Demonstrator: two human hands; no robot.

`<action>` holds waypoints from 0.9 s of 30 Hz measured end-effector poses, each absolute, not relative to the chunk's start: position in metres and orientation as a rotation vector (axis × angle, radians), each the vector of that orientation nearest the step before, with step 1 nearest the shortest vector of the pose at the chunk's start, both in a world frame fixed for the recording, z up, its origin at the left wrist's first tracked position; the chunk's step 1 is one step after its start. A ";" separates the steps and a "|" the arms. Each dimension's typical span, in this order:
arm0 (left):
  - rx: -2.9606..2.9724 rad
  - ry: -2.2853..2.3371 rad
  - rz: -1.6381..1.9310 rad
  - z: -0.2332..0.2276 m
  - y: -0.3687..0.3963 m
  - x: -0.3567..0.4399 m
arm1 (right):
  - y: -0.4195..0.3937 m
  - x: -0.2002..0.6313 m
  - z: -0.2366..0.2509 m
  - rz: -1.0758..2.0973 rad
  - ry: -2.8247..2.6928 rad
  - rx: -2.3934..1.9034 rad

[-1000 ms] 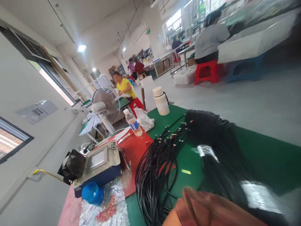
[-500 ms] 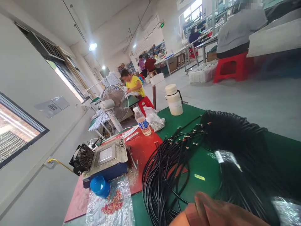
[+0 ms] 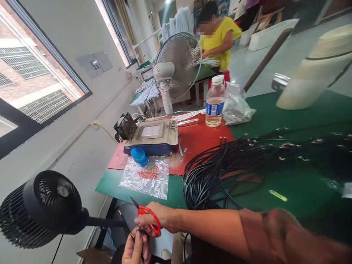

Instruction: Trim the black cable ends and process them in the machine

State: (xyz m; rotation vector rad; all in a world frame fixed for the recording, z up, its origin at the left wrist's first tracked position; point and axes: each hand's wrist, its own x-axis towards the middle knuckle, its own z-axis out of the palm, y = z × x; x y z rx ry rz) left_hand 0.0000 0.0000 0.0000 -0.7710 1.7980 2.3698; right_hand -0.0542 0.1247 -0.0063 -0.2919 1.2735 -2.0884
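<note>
My right hand (image 3: 161, 219) reaches across below the table's near edge and grips red-handled scissors (image 3: 147, 216), blades pointing up and left. Just beneath it my left hand (image 3: 134, 249) pinches the end of a thin black cable (image 3: 140, 234), close to the scissors. A large bundle of black cables (image 3: 220, 172) with small terminals at the ends lies on the green table (image 3: 302, 183), to the right of and above my hands.
On a red mat (image 3: 200, 139) stand a metal-topped machine (image 3: 154, 134), a blue cup (image 3: 139, 156) and a water bottle (image 3: 215, 106). A clear bag of small red parts (image 3: 145, 176) lies near the edge. A black fan (image 3: 46, 205) stands at left, a grey fan (image 3: 176, 66) behind, and a person in yellow (image 3: 220, 33) works beyond.
The view has swung down and to the left. Both my hands have come into view below the table edge, the right with scissors and the left on a cable.
</note>
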 end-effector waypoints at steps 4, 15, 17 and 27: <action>-0.789 1.660 2.417 0.002 -0.001 0.001 | 0.126 -0.051 -0.003 -2.035 1.299 -0.327; -0.448 1.515 2.264 -0.012 -0.024 0.010 | 0.128 -0.051 0.003 -1.916 1.296 -0.394; -0.404 1.505 2.288 -0.016 -0.025 0.011 | 0.128 -0.051 0.003 -1.906 1.271 -0.409; -0.353 1.512 2.402 -0.022 -0.025 0.015 | 0.127 -0.048 0.005 -1.895 1.116 -0.430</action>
